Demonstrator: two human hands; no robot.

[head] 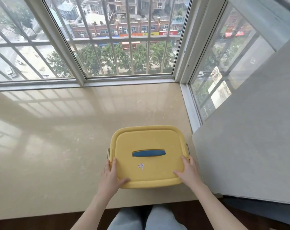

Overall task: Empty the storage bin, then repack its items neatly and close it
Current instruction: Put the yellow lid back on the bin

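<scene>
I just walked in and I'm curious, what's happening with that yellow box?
A person sits at a window ledge with a yellow storage bin on it. The left hand and right hand hold its near corners. The lid, with its blue handle, is on, and no items lie out on the ledge.

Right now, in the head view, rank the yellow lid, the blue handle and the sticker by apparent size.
1. yellow lid
2. blue handle
3. sticker
Handle and sticker both sit on the lid, so nearness barely matters.
</scene>
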